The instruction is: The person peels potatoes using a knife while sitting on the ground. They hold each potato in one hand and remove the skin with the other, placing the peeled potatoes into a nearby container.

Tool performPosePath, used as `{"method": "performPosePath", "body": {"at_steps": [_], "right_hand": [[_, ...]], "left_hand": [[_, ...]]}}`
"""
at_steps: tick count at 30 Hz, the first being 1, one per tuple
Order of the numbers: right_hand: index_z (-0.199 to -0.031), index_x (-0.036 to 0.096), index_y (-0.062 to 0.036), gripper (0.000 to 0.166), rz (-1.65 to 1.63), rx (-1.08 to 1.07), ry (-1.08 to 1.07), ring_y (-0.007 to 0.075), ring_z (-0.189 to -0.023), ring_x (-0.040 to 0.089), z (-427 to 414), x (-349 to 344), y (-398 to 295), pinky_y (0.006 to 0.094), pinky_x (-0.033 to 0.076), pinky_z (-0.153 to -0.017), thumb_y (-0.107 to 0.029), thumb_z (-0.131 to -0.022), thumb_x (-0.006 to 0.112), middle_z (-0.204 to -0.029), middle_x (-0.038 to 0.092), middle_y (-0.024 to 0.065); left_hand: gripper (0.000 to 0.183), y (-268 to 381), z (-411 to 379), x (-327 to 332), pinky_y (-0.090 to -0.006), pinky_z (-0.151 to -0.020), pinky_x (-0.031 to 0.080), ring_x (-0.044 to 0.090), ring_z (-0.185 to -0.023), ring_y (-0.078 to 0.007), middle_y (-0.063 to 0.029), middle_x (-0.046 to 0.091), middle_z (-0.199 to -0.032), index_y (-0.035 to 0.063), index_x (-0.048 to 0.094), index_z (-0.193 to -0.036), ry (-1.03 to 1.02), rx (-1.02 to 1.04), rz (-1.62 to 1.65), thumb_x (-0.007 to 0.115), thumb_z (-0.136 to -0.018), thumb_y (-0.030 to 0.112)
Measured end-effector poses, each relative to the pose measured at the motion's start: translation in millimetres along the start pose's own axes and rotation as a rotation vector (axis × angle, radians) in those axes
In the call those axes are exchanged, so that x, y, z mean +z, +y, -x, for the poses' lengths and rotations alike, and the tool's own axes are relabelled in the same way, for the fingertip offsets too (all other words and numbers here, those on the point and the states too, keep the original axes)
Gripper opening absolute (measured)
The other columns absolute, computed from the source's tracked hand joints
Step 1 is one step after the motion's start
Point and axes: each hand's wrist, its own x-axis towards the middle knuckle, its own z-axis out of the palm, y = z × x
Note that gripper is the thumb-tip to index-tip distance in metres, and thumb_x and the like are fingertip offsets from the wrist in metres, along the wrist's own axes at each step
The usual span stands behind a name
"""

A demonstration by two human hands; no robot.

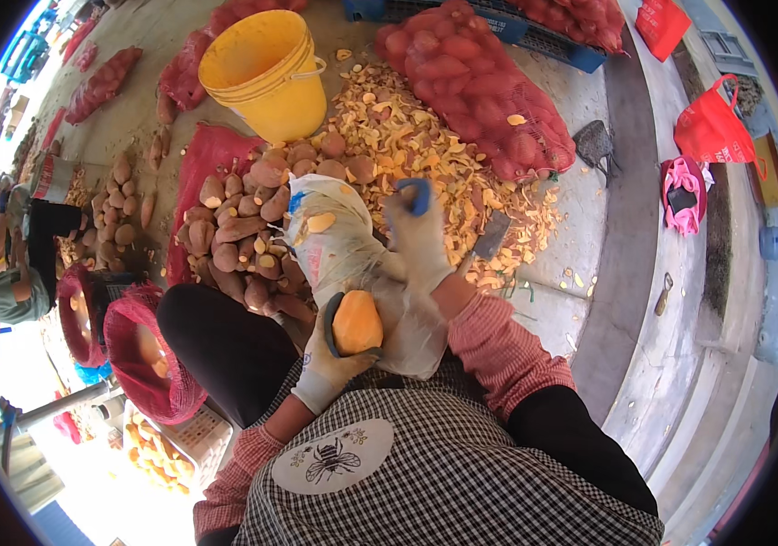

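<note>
My left hand point(335, 355), in a pale glove with dark fingertips, is closed around a peeled orange sweet potato point(357, 323) above my lap. My right hand point(416, 232), in a similar glove and slightly blurred, is raised over the peelings; its blue fingertips are curled, and whether it holds a tool cannot be told. Plastic sheeting point(334, 239) covers my leg between the hands, with a piece of peel on it. Unpeeled sweet potatoes point(245, 232) lie heaped on a red mesh sack to the left. A knife with a broad blade point(493, 235) rests beyond my right wrist.
Peelings point(430, 157) are piled on the floor ahead, beside a yellow bucket point(259, 82) and a full red mesh sack point(477, 89). At left stand mesh-lined containers point(150, 355) and a crate of peeled pieces point(214, 437). A peeler point(664, 295) lies at right. Another person sits far left.
</note>
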Motion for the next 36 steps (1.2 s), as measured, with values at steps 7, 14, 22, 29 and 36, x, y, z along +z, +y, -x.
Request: {"method": "performPosePath", "body": {"at_steps": [7,14,22,29,36], "right_hand": [[-0.099,0.051,-0.0064,0.023,0.061,0.13,0.042,0.0205,-0.062,0.057,-47.7,-10.5,37.5,0.0367,0.05,-0.057,-0.014,-0.083,0.066,-0.078,0.058,0.0085],[-0.097,0.052,-0.0078,0.019,0.345,-0.024,-0.004,0.0145,-0.061,0.054,-13.5,12.3,48.9,0.029,0.046,-0.054,-0.01,-0.084,0.066,-0.077,0.056,0.0028],[-0.12,0.056,-0.0042,0.03,-0.288,0.257,-0.759,0.0143,-0.084,0.062,50.9,-4.7,-25.8,0.0288,0.052,-0.071,-0.009,-0.091,0.06,-0.095,0.061,0.0056],[-0.115,0.055,-0.0044,0.023,0.298,-0.476,-0.543,0.008,-0.062,0.049,99.9,-9.8,-56.6,0.023,0.041,-0.053,-0.016,-0.095,0.06,-0.081,0.053,-0.001],[-0.103,0.062,-0.0034,0.015,-0.207,-0.044,-0.231,0.0178,-0.071,0.059,51.4,1.9,-2.4,0.03,0.048,-0.058,-0.005,-0.088,0.062,-0.084,0.059,0.0069]], "left_hand": [[0.102,-17.8,-2.3,-15.4,-0.0366,-0.107,0.04,0.048,-0.128,-0.0229,-0.0108,0.049,-0.139,0.0049,0.034,-0.145,-0.121,0.1,-0.014,0.084,-0.056,0.004],[0.1,-22.2,-8.4,-27.3,-0.0372,-0.105,0.043,0.049,-0.127,-0.0245,-0.0109,0.047,-0.139,0.0051,0.033,-0.146,-0.21,-0.028,0.35,0.081,-0.058,0.0],[0.096,8.2,-5.5,-46.4,-0.0362,-0.099,0.048,0.054,-0.121,-0.0233,-0.0122,0.048,-0.137,0.0038,0.032,-0.147,-0.161,-0.028,0.511,0.083,-0.065,0.0],[0.091,-18.2,6.8,-25.2,-0.0384,-0.097,0.051,0.056,-0.117,-0.0245,-0.0122,0.054,-0.13,0.0027,0.037,-0.141,0.186,0.189,0.598,0.084,-0.064,-0.003],[0.088,-9.1,13.6,-24.6,-0.0353,-0.097,0.047,0.056,-0.114,-0.0205,-0.0097,0.057,-0.125,0.0018,0.041,-0.138,-0.151,0.114,0.46,0.085,-0.061,0.006]]}}
